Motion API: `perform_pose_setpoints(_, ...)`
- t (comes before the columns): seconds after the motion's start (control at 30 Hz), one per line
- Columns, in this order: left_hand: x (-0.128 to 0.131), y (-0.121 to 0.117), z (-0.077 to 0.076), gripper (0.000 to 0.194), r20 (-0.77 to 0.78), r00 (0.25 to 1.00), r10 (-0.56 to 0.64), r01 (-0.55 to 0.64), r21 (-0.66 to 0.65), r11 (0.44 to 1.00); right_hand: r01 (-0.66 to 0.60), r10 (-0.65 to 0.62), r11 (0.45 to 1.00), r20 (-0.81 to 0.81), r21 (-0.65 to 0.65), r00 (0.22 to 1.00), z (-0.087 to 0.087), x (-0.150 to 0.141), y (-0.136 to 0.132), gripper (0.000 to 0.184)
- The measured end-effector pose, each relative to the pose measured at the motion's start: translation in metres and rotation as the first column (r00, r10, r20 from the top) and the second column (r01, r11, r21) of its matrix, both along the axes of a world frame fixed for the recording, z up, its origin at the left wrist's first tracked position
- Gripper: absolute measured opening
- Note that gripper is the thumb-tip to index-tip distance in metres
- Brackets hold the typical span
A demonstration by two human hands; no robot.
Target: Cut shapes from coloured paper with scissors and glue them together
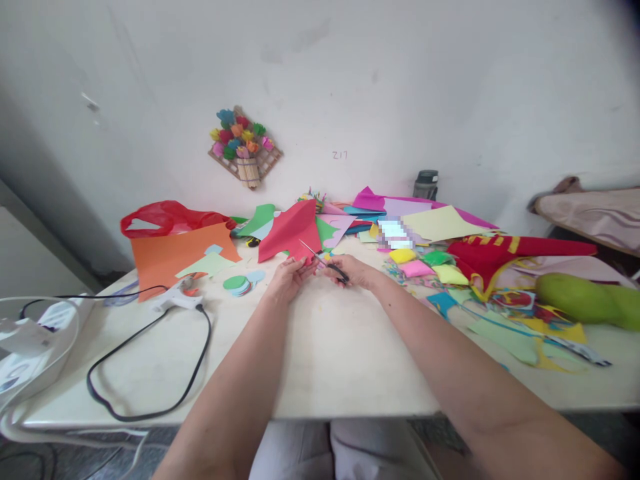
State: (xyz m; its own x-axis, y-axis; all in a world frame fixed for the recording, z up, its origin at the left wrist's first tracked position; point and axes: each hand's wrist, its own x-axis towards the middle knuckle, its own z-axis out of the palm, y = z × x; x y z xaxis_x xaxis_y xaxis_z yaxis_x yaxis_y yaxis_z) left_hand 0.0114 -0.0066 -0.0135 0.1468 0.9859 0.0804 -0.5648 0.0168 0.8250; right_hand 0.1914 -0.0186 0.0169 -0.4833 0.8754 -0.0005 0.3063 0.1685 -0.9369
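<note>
My left hand [290, 279] is closed on the lower edge of a sheet of red paper [295, 230], which stands up in front of it with a fold or crease across it. Scissors [338, 271] with black handles are in my right hand [351, 270], fingers wrapped round the loops. Their blades point up and left across the red paper's lower right part. Whether the blades are parted is too small to tell. Just left of my left hand lie green and light blue paper circles [236, 285], stacked on the white table [345, 360].
A glue gun [179, 298] with a looping black cord lies left, near a white power strip [37, 347]. Orange paper [175, 257] and a red plastic bag [173, 217] are behind it. Small coloured packets [417, 268], paper scraps [505, 333] and a green fruit-like object [575, 298] lie right.
</note>
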Motion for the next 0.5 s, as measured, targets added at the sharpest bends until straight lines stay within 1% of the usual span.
perform_pose_setpoints(0.17,0.0006,-0.0013,0.0007,0.007,-0.007,1.0,-0.007,0.007,0.003,1.0,-0.001,0.001,1.0,-0.014,-0.001,1.0,-0.0009,0.0003,0.0008,0.023)
perform_pose_setpoints(0.33,0.0011,-0.0023,0.0024,0.005,-0.014,1.0,0.004,-0.005,-0.023,1.0,-0.021,0.021,1.0,-0.02,-0.004,1.0,-0.0039,0.0023,0.0034,0.024)
perform_pose_setpoints(0.5,0.0008,-0.0023,0.0035,0.006,-0.017,0.998,0.06,-0.06,-0.017,0.998,-0.066,0.066,0.997,-0.013,-0.031,0.998,-0.0046,0.0034,0.0025,0.025)
